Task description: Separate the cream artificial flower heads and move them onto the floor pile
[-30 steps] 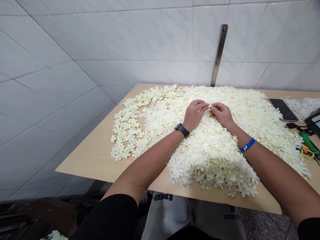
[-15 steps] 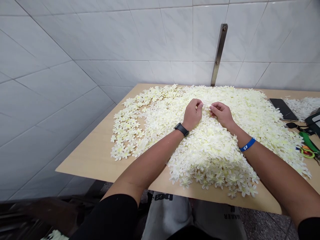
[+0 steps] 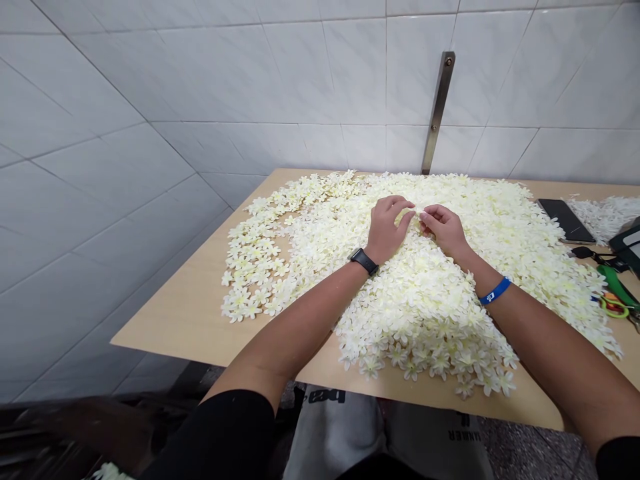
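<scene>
My left hand (image 3: 391, 227), with a black watch on its wrist, is over the middle of a wide heap of white artificial flowers (image 3: 420, 280). Its thumb and index fingertips close in on a small white flower (image 3: 417, 209), whose outline blends into the heap. From the other side, my right hand (image 3: 443, 230), wearing a blue wristband, pinches the same flower between thumb and curled fingers. Both hands' fingertips nearly meet. Yellowish centres show on many of the heaped flowers.
The flowers spread over a tan board tabletop (image 3: 180, 323) against a tiled wall (image 3: 280, 73). On the right lie a black phone (image 3: 567, 220), a pile of thin white pieces (image 3: 607, 217), green-handled pliers (image 3: 619, 285) and yellow-green scissors (image 3: 614, 305). A metal strip (image 3: 438, 113) is fixed to the wall.
My left hand has shifted slightly right, towards the right fingertips, and its fingers have stretched out from a tighter pinch. My right hand stays nearly in place.
</scene>
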### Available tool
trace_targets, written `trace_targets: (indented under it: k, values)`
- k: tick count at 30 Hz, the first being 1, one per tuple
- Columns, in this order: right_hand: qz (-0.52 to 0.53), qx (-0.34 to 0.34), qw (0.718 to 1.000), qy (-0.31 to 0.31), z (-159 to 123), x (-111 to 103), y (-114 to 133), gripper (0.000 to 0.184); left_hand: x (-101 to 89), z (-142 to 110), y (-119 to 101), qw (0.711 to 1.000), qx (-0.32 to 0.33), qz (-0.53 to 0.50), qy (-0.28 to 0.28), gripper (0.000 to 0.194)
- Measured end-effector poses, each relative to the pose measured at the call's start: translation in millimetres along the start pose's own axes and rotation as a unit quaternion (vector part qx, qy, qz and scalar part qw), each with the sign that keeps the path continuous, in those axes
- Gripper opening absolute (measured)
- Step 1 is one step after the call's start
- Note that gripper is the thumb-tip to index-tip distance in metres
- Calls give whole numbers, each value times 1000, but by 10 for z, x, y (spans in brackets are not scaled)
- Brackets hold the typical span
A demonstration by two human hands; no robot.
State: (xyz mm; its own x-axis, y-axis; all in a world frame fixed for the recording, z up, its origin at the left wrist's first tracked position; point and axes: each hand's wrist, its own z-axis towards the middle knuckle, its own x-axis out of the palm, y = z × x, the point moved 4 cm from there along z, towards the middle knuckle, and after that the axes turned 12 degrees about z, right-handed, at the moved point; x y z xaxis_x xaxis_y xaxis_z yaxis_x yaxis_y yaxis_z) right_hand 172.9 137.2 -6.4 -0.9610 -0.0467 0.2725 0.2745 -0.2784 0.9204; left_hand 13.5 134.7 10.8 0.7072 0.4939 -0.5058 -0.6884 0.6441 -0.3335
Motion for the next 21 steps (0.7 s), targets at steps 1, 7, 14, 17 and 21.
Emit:
trace_targets:
  k: [1,7,14,17,21]
  values:
    - [2,0,1000,4,-2,7,3,49,9,0,-11,1000,12,-8,6,12]
    - [4,15,1000,7,10,12,-14,51,21,-3,5,999,10,-50,-17,9]
    - [0,17,1000,12,21,3,-22,53,-13,2,11,994,-32,-107,-12,12]
    - [3,14,1000,15,15,8,-17,55,-4,3,18,991,-42,-125,2,13]
    - [-8,10,1000,16,5,8,-5,49,43,3,69,992,-60,-109,28,13]
